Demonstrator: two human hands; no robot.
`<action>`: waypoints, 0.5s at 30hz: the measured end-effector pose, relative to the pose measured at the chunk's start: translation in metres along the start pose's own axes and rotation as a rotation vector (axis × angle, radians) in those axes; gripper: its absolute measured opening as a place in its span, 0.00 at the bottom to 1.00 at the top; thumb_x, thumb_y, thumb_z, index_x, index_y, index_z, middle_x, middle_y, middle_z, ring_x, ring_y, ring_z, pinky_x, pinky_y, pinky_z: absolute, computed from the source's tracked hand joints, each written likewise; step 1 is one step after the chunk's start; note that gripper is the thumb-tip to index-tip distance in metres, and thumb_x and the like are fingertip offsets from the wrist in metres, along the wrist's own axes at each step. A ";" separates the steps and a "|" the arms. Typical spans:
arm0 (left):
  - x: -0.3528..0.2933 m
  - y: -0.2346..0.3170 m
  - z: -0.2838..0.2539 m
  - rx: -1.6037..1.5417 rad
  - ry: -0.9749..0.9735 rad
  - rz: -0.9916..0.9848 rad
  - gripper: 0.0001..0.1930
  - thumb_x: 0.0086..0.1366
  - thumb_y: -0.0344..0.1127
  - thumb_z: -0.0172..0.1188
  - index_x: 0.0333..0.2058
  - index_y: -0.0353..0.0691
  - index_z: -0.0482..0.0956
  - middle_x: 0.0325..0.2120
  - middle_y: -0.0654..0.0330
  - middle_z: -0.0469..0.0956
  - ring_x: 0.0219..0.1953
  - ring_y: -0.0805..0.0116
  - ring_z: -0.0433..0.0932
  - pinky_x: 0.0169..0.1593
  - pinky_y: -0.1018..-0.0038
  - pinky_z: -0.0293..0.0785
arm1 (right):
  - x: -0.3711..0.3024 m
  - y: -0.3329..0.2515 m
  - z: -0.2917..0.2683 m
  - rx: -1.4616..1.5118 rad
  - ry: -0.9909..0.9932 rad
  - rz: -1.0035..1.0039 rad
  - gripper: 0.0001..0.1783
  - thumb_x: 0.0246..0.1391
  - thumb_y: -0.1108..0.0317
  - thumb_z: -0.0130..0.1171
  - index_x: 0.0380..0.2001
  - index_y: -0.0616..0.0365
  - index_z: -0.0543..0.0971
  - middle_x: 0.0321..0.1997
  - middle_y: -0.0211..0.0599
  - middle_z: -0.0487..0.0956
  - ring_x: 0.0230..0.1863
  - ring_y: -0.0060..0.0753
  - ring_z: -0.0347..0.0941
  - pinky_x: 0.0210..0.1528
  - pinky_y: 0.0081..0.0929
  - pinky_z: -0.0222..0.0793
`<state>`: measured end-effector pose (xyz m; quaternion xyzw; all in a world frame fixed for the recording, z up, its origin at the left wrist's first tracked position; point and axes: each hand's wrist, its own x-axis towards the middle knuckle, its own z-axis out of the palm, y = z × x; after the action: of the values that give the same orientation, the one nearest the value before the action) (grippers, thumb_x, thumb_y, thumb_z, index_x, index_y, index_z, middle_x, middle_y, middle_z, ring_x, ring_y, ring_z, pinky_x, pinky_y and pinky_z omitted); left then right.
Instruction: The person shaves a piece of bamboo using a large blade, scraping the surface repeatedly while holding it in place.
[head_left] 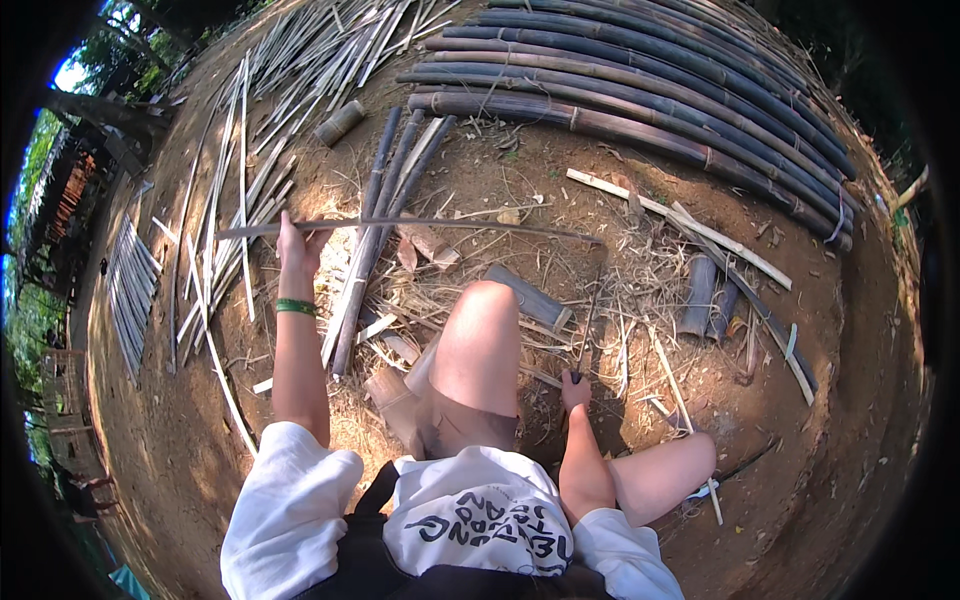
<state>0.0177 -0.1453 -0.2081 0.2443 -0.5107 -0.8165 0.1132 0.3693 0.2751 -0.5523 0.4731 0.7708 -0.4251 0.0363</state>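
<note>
My left hand (297,243), reached out ahead with a green band on the wrist, is closed around a long, thin bamboo strip (450,224). The strip runs sideways across the view, its longer part to the right of the hand. Low on the right, my right hand (575,390) grips the dark handle of a long-bladed knife (590,318). Its narrow blade points away from me, with the tip close to the strip's right end; whether they touch I cannot tell. Beyond my raised knee lies a short bamboo piece (530,297) on the shavings.
Thick bamboo poles (640,110) lie side by side at the far right. Split strips (300,60) cover the far left ground, with grey slats (132,290) beside them. Dark split lengths (372,230) lie under the held strip. Bamboo offcuts (697,300) rest at right.
</note>
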 end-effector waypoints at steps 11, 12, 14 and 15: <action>-0.029 -0.110 -0.241 -0.663 0.346 0.036 0.33 0.74 0.58 0.31 0.57 0.29 0.54 0.47 0.40 0.76 0.52 0.42 0.75 0.57 0.47 0.74 | 0.036 0.060 0.030 -0.094 -0.027 -0.077 0.26 0.55 0.48 0.62 0.31 0.65 0.76 0.22 0.44 0.79 0.20 0.41 0.80 0.24 0.37 0.74; -0.023 -0.118 -0.234 -0.705 0.364 0.056 0.34 0.74 0.59 0.30 0.58 0.29 0.54 0.48 0.41 0.76 0.54 0.43 0.74 0.59 0.48 0.73 | 0.048 0.068 0.031 -0.108 -0.010 -0.107 0.25 0.55 0.48 0.62 0.31 0.65 0.76 0.22 0.44 0.79 0.20 0.41 0.80 0.23 0.36 0.74; -0.006 -0.122 -0.220 -0.765 0.398 0.093 0.35 0.73 0.60 0.29 0.58 0.28 0.56 0.49 0.42 0.75 0.56 0.45 0.72 0.63 0.51 0.69 | 0.056 0.071 0.032 -0.122 -0.007 -0.109 0.25 0.55 0.48 0.62 0.31 0.65 0.76 0.22 0.44 0.79 0.18 0.41 0.79 0.22 0.35 0.74; 0.003 -0.126 -0.207 -0.795 0.403 0.094 0.36 0.73 0.61 0.28 0.58 0.28 0.56 0.50 0.43 0.75 0.58 0.47 0.71 0.64 0.52 0.67 | 0.063 0.069 0.030 -0.127 0.006 -0.106 0.25 0.55 0.49 0.62 0.31 0.65 0.76 0.22 0.44 0.79 0.18 0.40 0.79 0.21 0.35 0.74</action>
<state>0.1300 -0.2511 -0.3957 0.3127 -0.1354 -0.8793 0.3326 0.3768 0.3121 -0.6430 0.4296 0.8203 -0.3753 0.0415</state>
